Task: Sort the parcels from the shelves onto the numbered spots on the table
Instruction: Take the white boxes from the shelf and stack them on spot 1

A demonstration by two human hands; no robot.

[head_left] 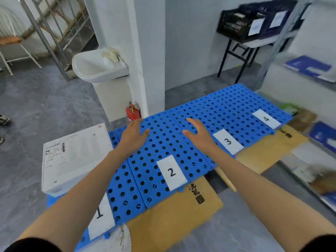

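Observation:
A blue perforated table top (pixel 214 113) carries white labels 1 (pixel 101 215), 2 (pixel 171 172), 3 (pixel 227 141) and 4 (pixel 266 118) along its near edge. A white parcel box (pixel 72 157) with a shipping label lies at the table's left end, behind label 1. My left hand (pixel 133 134) and my right hand (pixel 198 132) hover over the middle of the table, fingers straight and spread, holding nothing. At the right stand shelves with blue and white parcels (pixel 309 67), blurred.
Cardboard boxes (pixel 174 220) sit under the table's near edge. A white sink (pixel 98 68) and a red fire extinguisher (pixel 132 111) stand by the white pillar behind the table. Black crates (pixel 241 22) rest on a folding table at the back right. A chair (pixel 11 40) stands far left.

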